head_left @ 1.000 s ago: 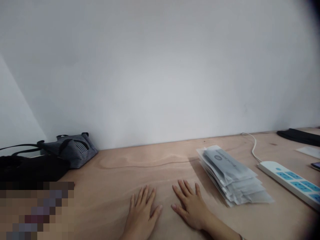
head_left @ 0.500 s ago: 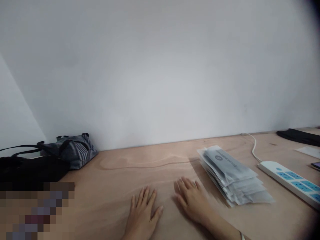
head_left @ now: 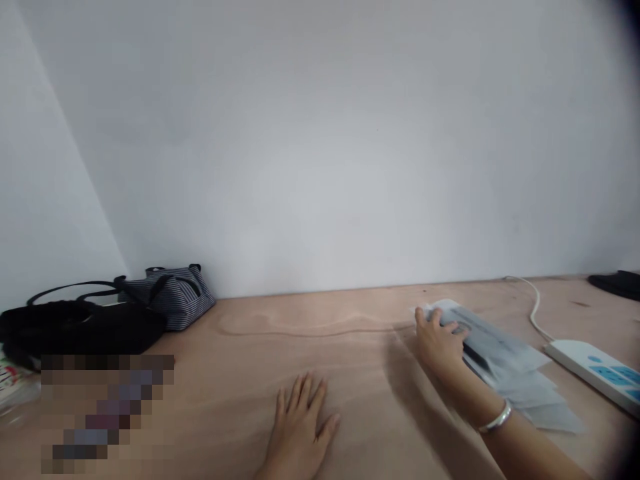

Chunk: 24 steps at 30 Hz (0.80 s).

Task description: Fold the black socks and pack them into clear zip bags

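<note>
My left hand (head_left: pixel 300 427) lies flat on the wooden table (head_left: pixel 240 400), fingers spread, holding nothing. My right hand (head_left: pixel 440 343), with a silver bangle on the wrist, reaches over the near left side of a stack of frosted plastic bags (head_left: pixel 520 353). Its fingers are apart and slightly bent on the top bag. The thumb is hidden, so whether it pinches the bag's edge does not show. Dark content shows through the top bag, and the lower bags fan out toward the near right.
A white power strip (head_left: pixel 595 373) with blue sockets and a white cord lies right of the stack. On the left are a striped bag (head_left: pixel 185 300) and a black bag (head_left: pixel 110 330). A black item (head_left: pixel 617 285) lies at the far right. A pale wall (head_left: pixel 325 147) stands behind the table.
My right hand has moved from the bare table to the right and away from me, onto the bag stack. The left hand stays flat. The view has turned slightly left.
</note>
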Tool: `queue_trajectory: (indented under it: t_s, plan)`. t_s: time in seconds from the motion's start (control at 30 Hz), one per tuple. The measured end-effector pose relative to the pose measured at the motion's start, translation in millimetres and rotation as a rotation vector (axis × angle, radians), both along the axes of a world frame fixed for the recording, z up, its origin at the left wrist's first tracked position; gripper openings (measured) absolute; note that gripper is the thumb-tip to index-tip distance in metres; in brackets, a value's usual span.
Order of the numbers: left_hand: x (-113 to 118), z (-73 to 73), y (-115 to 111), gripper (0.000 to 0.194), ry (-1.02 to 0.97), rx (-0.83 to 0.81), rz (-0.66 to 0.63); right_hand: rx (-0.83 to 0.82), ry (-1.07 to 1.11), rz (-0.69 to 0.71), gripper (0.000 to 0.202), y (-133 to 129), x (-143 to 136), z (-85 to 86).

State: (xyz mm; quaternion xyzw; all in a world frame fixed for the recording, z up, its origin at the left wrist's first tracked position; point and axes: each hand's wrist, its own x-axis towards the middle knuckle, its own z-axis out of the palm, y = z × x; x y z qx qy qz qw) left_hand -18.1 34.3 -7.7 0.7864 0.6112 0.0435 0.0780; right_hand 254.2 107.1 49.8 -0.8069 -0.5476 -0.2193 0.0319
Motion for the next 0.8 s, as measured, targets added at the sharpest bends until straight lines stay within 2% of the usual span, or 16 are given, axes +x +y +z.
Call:
queue_trajectory:
  t_s: [0.27, 0.4, 0.47, 0.53, 0.6, 0.73, 0.77, 0.8]
  plan:
    - [1, 2.3, 0, 0.063, -0.002, -0.001, 0.001, 0.111, -0.072, 0.032, 0.042, 3, 14, -5.9]
    - [2, 0.1, 0, 0.062, -0.024, 0.014, -0.01, 0.173, -0.074, 0.043, 0.038, 3, 19, -1.0]
    - [1, -3.4, 1, 0.06, -0.06, 0.027, -0.004, 0.211, -0.051, 0.107, 0.038, 1, 16, 3.3]
    - [-3, -6.2, 6, 0.056, -0.127, 0.057, 0.04, 0.246, -0.036, 0.255, 0.04, 0, 8, 4.3]
    - [-11, -5.4, 12, 0.052, -0.213, 0.135, 0.114, 0.27, -0.01, 0.493, 0.043, -1, -6, -1.3]
    - [-39, 10.2, 24, 0.05, -0.335, 0.378, 0.23, 0.23, 0.144, 1.056, 0.038, -11, -56, -29.0]
    - [-44, 15.3, 25, 0.049, -0.349, 0.423, 0.248, 0.187, 0.199, 1.159, 0.034, -16, -70, -36.4]
    - [-49, 19.6, 25, 0.049, -0.358, 0.455, 0.263, 0.166, 0.208, 1.203, 0.033, -22, -84, -42.9]
